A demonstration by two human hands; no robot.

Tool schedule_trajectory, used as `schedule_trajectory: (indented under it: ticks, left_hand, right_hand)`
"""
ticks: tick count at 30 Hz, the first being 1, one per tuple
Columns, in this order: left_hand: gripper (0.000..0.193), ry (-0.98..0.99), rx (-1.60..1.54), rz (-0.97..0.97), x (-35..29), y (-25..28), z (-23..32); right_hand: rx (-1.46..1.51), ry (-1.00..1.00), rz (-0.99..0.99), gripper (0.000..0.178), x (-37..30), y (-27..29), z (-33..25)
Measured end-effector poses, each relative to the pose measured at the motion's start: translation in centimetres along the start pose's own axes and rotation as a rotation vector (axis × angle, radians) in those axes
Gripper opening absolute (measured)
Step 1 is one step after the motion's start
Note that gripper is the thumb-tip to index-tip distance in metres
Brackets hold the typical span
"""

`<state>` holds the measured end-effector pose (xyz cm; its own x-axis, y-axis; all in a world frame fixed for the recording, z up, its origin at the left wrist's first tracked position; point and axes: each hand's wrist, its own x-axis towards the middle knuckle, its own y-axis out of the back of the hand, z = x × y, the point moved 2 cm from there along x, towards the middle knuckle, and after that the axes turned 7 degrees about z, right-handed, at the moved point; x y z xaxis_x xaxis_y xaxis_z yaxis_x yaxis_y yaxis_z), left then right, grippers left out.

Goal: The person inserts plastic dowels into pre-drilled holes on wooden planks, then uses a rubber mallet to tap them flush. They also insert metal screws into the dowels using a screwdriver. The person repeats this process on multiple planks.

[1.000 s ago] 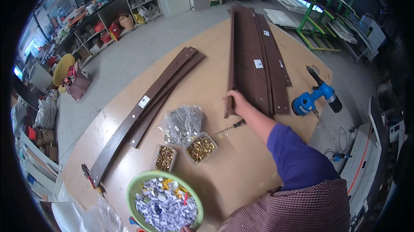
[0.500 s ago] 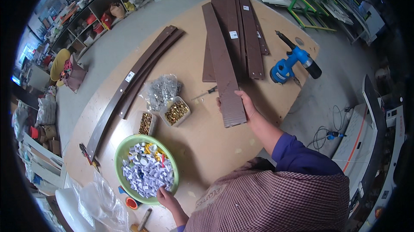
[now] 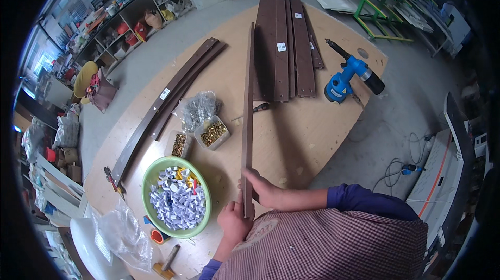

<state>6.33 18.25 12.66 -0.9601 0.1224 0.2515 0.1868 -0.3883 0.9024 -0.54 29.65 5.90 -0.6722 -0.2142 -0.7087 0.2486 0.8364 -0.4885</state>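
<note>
With both hands clenched on the near end of the long brown board (image 3: 247, 108), left hand (image 3: 234, 221) below right hand (image 3: 264, 190), I judge it best kept on edge, clear of the green bowl (image 3: 151, 181) beside it.

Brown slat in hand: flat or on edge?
On edge: the brown slat shows only its thin side, near end gripped by left hand and right hand.

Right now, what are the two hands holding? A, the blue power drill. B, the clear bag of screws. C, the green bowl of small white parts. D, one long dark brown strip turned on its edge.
D: the left hand and right hand both grip the near end of the long brown strip, which stands on edge over the table; the blue drill lies apart, untouched.
</note>
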Motion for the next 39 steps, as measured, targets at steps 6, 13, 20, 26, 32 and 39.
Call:
schedule_trajectory:
  ticks: [6,13,20,26,32,39]
  left_hand:
    - [0.031,0.553,-0.756,0.196,-7.0,4.0,-4.3]
    - [0.033,1.147,-0.969,0.078,-21.5,11.6,-8.3]
    - [0.055,1.582,-0.734,0.037,-35.8,10.1,-13.0]
    - [0.07,1.516,-0.125,0.21,-46.1,4.7,-19.9]
    - [0.067,1.393,0.345,-0.013,-39.4,5.3,-26.0]
    - [0.037,1.475,0.676,0.198,-32.1,4.7,-26.3]
  right_hand:
    - [0.274,-0.182,-0.191,0.056,5.5,0.2,-4.5]
    - [0.303,-0.028,-0.184,0.038,16.2,-1.1,-10.0]
    - [0.068,-0.014,-0.37,0.042,11.4,0.7,-5.1]
    - [-0.129,-0.307,-0.292,0.038,3.9,9.6,1.4]
    - [-0.056,-0.489,-0.061,0.039,4.8,15.1,5.3]
    - [-1.486,-0.2,-0.389,0.034,5.9,14.6,7.3]
